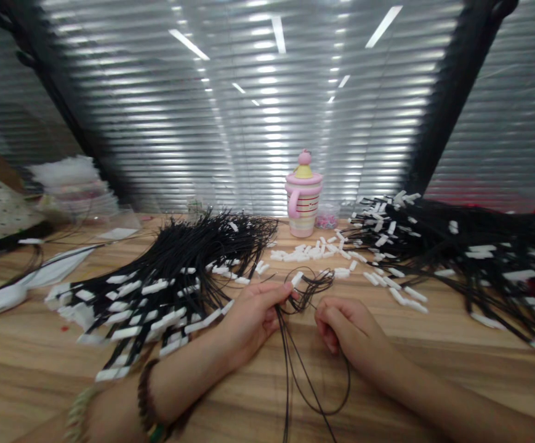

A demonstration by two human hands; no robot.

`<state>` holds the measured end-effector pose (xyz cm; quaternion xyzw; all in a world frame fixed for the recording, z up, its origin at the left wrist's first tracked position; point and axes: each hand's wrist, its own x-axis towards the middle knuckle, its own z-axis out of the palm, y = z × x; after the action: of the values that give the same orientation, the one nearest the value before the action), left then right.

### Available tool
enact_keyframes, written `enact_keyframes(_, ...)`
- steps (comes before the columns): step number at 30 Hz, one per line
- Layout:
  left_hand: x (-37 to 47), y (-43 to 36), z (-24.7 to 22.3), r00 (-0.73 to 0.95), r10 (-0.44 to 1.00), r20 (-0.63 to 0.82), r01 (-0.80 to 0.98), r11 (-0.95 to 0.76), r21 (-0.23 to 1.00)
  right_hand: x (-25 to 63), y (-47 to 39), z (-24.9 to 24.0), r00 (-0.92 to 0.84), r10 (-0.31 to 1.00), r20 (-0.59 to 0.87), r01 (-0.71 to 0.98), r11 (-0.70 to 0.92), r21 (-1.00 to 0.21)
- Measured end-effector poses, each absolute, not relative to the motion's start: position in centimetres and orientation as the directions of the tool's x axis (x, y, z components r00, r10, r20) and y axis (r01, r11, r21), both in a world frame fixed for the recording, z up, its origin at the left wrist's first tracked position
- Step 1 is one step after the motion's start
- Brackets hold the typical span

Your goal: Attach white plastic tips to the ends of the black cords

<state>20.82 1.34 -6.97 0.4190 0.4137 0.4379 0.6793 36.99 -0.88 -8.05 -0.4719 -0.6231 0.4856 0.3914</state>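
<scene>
Between thumb and fingers, my left hand [254, 317] pinches several thin black cords [290, 363] that hang down toward me and curl into a tangled loop beyond the fingertips. A small white tag [297, 279] shows at those fingertips. To the right, my right hand [348, 326] is closed with its fingers curled; a cord runs up to it and a loop hangs below it. What lies inside its grip is mostly hidden. Loose white tubes [313, 251] are scattered on the table just beyond both hands.
A large bundle of black cords with white ends [179, 264] spreads at left, another pile [433, 240] at right. At the back stand a pink lidded mug [303, 206] and a small tub of beads [327, 218]. Stacked plastic containers [76, 187] sit far left. Behind is a glass wall with blinds.
</scene>
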Motion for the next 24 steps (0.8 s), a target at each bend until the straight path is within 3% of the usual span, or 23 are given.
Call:
enact_keyframes(8,20.76,1.35,-7.09,0.260,0.943,-0.207,-0.226,0.268,0.937,37.00,-0.74,-8.28,-0.245,0.969,0.036,0.157,0.076,-0.985)
enact_keyframes(18,20.93,1.08,-7.22,0.265,0.949,-0.169,-0.187,0.223,0.957,37.00,-0.75,-8.23,-0.297,0.954,0.045,0.224,0.116,-0.968)
enact_keyframes(24,21.08,0.81,-7.22,0.251,0.954,-0.166,-0.079,0.192,0.978,36.85,-0.97,-8.20,-0.298,0.930,0.214,0.360,0.317,-0.877)
